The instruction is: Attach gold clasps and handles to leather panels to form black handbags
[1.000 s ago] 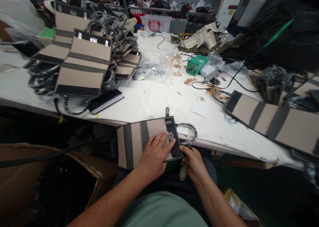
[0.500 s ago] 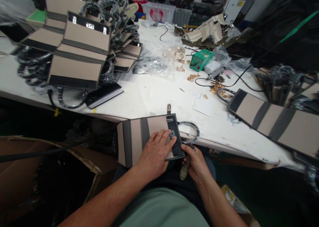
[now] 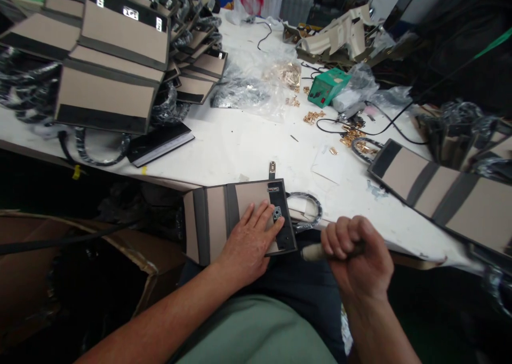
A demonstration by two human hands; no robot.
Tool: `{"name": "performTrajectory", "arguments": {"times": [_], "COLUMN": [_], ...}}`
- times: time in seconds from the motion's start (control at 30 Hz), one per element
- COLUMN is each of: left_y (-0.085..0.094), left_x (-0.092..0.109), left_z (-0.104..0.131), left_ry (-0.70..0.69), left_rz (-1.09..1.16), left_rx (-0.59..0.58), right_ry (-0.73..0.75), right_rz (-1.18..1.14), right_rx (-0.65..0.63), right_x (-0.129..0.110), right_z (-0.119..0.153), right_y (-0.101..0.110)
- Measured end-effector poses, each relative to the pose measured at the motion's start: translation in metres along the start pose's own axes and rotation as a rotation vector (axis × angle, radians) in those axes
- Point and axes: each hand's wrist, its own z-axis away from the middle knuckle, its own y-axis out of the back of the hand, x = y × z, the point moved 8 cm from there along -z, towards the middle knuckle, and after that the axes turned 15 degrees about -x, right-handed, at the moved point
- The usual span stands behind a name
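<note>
A beige and dark grey bag panel (image 3: 216, 215) lies flat at the table's front edge, its near part over my lap. My left hand (image 3: 250, 236) rests on it with fingers stretched out, fingertips beside a small metal plate (image 3: 277, 212) on the black end strip. A plastic-wrapped handle loop (image 3: 314, 207) sticks out to the right, and a strap with a metal clasp (image 3: 272, 169) points away from me. My right hand (image 3: 356, 247) is raised right of the panel, its fist closed round a tool with a pale, rounded handle (image 3: 313, 252); the rest of the tool is hidden.
A tall pile of similar panels (image 3: 116, 60) stands on the left, near a black book-like item (image 3: 160, 144). Gold metal fittings (image 3: 314, 117), a green box (image 3: 328, 87) and clear plastic bags (image 3: 248, 92) lie farther back. Another bag panel (image 3: 436, 191) reaches over the right edge.
My right hand has moved up and right, away from the panel's corner, carrying the tool, which has turned from hanging down to nearly level. My left hand stays on the panel. The view has shifted slightly.
</note>
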Motion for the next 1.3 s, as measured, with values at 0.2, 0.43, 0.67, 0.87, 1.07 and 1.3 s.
{"name": "performTrajectory", "arguments": {"times": [0.2,0.43,0.67,0.87,1.07,1.3], "left_y": [-0.002,-0.005,-0.002,-0.006,-0.009,-0.005], "left_x": [-0.002,-0.005,-0.007,-0.012,-0.013,-0.014], "left_z": [-0.001,-0.002,-0.001,0.008,0.010,0.010], "left_ry": [-0.007,-0.045,-0.045,-0.035,-0.043,-0.066], "left_rz": [0.030,0.085,0.125,0.183,0.219,0.243], "left_rx": [0.004,0.026,0.038,0.170,0.192,0.209], "right_ry": [0.144,0.143,0.150,0.097,0.283,0.163], "right_rz": [-0.034,0.032,0.433,0.661,0.485,0.712], "right_rx": [-0.027,-0.075,-0.235,-0.335,-0.293,-0.337], "right_x": [0.014,0.036,0.042,0.032,0.012,0.034], "right_z": [-0.079,-0.084,-0.069,-0.066,-0.064,-0.073], "right_y": [-0.027,-0.031,-0.067,-0.083,-0.085,-0.085]}}
